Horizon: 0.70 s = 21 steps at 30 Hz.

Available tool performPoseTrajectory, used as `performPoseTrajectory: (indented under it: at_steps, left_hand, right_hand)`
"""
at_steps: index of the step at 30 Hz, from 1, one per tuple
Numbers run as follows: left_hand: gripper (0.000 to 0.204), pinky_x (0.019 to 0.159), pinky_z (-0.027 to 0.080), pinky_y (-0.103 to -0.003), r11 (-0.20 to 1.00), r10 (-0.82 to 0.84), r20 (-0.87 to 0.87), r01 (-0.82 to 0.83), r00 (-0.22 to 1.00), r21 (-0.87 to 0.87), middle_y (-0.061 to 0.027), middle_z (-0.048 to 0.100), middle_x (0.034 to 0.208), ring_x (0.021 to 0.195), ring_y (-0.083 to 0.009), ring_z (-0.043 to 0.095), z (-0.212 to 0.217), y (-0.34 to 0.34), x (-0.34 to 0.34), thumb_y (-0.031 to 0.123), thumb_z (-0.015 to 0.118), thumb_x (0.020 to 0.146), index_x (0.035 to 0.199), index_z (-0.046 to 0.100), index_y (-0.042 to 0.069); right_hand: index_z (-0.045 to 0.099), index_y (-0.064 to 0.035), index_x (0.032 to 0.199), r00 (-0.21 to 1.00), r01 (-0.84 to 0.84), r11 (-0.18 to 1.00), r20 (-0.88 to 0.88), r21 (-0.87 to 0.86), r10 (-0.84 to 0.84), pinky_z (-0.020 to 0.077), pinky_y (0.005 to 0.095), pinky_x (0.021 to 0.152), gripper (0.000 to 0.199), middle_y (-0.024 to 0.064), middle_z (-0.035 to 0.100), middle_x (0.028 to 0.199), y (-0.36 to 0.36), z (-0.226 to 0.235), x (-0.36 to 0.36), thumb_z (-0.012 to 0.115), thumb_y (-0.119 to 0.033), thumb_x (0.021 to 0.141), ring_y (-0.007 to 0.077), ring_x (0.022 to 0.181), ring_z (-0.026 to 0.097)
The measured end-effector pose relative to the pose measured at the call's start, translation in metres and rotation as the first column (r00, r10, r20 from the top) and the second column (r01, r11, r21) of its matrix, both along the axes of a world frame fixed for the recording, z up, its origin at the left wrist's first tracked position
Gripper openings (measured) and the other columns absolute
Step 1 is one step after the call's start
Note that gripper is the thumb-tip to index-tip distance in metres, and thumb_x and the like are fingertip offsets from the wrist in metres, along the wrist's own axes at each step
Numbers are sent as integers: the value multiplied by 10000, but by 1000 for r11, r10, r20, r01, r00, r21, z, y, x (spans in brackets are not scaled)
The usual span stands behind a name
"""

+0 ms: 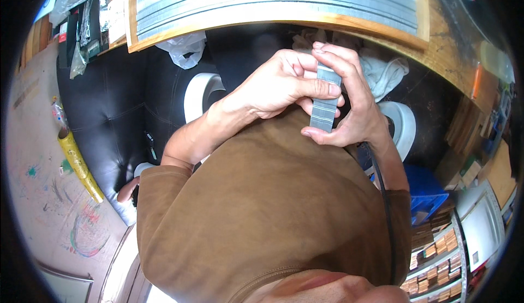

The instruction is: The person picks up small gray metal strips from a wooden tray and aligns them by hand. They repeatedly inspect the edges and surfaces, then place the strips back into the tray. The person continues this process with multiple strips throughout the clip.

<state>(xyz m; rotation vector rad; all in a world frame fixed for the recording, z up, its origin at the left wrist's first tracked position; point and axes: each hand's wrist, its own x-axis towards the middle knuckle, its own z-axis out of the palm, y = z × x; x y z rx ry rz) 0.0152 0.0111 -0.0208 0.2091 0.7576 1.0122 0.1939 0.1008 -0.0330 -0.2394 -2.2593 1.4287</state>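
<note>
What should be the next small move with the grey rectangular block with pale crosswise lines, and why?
Perhaps press the grey rectangular block gently from both ends: the right hand spans it lengthwise, thumb at the near end, and the left hand holds its middle.

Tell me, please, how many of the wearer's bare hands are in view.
2. The left hand holds the gray striped block from its left; the right hand curves around its right. The block hides part of the left.
</note>
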Motion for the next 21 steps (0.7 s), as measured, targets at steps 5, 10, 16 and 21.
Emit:
performPoseTrajectory:
  at_steps: [5,10,16,21]
  left_hand:
    - [176,765,662,-341,1000,-20,53,21,998,-12,-176,752,987,882,-271,765,-5,0,-1,22,692,942,1107,722,-31]
    - [187,776,660,-344,999,-40,78,41,996,-8,-183,754,985,894,-260,764,-9,-1,0,33,702,938,1115,725,-20]
    - [200,776,657,-335,996,-78,61,80,995,-30,-186,755,1004,892,-256,764,-2,3,3,24,703,933,1127,721,-21]
    - [213,725,654,-301,993,-115,-34,115,993,-21,-185,758,999,879,-244,765,0,2,2,32,708,930,1132,707,-36]
  right_hand:
    - [497,9,1392,994,49,997,-105,52,-43,401,498,1142,974,224,502,1368,2,-4,-3,918,-310,574,399,1312,502]
    - [521,-13,1378,993,66,993,-99,96,-57,410,513,1129,945,215,510,1364,1,-4,-1,912,-330,577,398,1304,510]
    - [542,-6,1351,990,103,990,-110,99,-92,431,507,1105,937,212,520,1326,0,-8,3,909,-341,556,404,1266,526]
    - [455,32,1404,988,119,991,-104,56,-112,437,489,1095,1093,225,484,1358,0,-12,3,946,-448,554,382,1277,511]
